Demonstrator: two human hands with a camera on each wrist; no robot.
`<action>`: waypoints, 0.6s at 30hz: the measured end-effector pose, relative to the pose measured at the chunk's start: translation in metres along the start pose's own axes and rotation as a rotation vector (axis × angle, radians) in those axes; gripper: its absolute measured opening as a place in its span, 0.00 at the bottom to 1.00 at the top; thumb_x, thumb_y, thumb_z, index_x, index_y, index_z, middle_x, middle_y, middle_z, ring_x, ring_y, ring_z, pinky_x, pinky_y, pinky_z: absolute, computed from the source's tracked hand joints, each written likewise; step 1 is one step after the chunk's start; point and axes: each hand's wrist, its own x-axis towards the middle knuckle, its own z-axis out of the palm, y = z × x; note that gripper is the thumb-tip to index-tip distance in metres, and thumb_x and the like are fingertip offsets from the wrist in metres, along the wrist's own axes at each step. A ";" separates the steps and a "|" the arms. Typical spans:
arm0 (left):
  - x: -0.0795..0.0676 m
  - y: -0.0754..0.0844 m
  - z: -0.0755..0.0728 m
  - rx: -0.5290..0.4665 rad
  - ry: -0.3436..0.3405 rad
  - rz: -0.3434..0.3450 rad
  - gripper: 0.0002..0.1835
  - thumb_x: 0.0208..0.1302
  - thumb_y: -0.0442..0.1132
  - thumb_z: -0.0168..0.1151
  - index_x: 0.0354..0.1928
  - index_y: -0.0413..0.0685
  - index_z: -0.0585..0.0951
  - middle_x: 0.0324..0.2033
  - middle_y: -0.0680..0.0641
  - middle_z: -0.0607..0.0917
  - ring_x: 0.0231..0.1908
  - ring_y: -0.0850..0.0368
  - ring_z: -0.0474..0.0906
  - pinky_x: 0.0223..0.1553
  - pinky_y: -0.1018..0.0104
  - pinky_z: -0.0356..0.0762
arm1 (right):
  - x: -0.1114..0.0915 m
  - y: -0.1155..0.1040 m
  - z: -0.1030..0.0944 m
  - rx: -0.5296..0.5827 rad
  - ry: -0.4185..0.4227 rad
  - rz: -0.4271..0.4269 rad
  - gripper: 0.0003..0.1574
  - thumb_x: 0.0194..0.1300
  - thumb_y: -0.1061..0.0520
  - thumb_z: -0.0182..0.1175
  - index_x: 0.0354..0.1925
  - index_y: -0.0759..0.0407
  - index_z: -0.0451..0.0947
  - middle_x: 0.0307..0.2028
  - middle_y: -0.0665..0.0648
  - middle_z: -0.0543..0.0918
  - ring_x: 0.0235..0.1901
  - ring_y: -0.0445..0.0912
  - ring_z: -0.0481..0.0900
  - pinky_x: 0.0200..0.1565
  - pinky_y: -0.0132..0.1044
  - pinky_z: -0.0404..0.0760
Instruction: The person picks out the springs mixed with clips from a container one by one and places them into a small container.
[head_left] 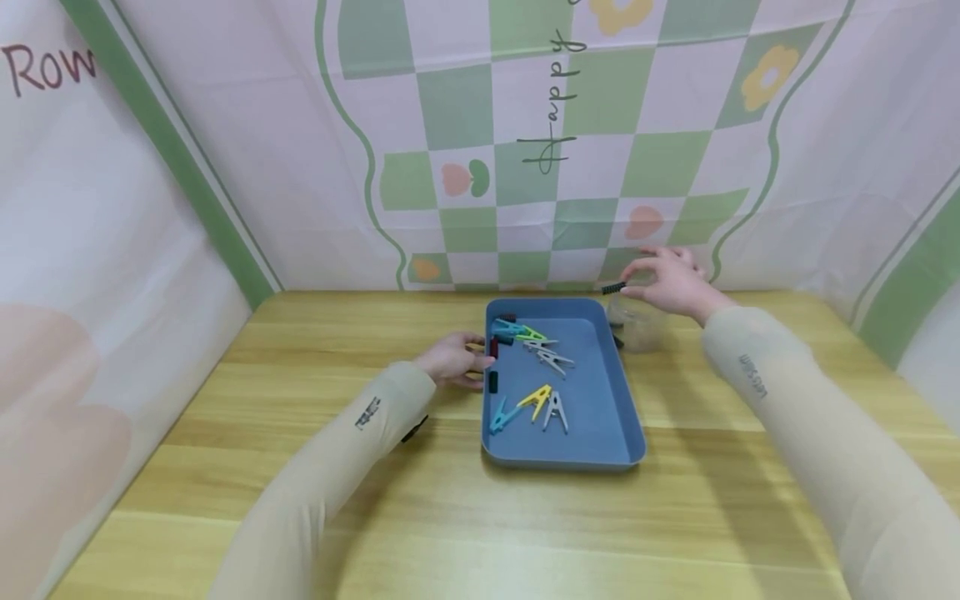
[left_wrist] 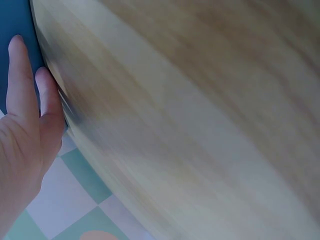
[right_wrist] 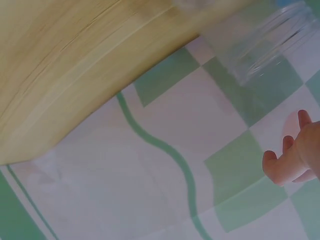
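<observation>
My right hand [head_left: 671, 282] pinches a small black ridged piece [head_left: 613, 288] between thumb and finger, just above a clear jar [head_left: 641, 327]. The jar stands beside the far right corner of a blue tray [head_left: 592, 442]; its wall also shows in the right wrist view as a clear jar side [right_wrist: 272, 42]. Against the tray's left wall rests my left hand [head_left: 453, 360], its fingers [left_wrist: 20, 70] straight along the blue side in the left wrist view. Inside lie a yellow clothespin [head_left: 536, 401], teal clothespins [head_left: 504, 414] and several grey ones [head_left: 555, 411].
Along the tray's left side are a dark red piece [head_left: 493, 348] and a black piece [head_left: 492, 382]. A black object [head_left: 414, 429] lies by the left sleeve. The wooden table [head_left: 525, 533] ends at a checkered cloth [head_left: 525, 225] behind.
</observation>
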 end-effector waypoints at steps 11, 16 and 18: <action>0.000 0.001 0.000 0.002 -0.004 0.004 0.31 0.67 0.32 0.57 0.69 0.38 0.59 0.61 0.34 0.70 0.50 0.48 0.76 0.45 0.58 0.84 | -0.002 0.018 -0.006 -0.014 0.001 0.048 0.24 0.65 0.51 0.58 0.53 0.65 0.73 0.71 0.73 0.44 0.65 0.77 0.30 0.59 0.76 0.31; -0.001 0.002 0.001 0.014 -0.002 0.005 0.30 0.67 0.33 0.56 0.69 0.38 0.59 0.62 0.34 0.69 0.50 0.48 0.77 0.44 0.59 0.84 | -0.003 0.025 -0.006 -0.011 0.006 0.064 0.24 0.65 0.51 0.58 0.52 0.66 0.73 0.70 0.75 0.46 0.65 0.78 0.30 0.59 0.77 0.32; -0.001 0.002 0.001 0.019 0.000 0.002 0.30 0.67 0.33 0.56 0.69 0.38 0.59 0.62 0.34 0.69 0.50 0.48 0.77 0.45 0.59 0.84 | -0.003 0.027 -0.005 -0.012 0.005 0.067 0.24 0.65 0.51 0.58 0.52 0.66 0.73 0.69 0.75 0.46 0.65 0.78 0.30 0.58 0.77 0.33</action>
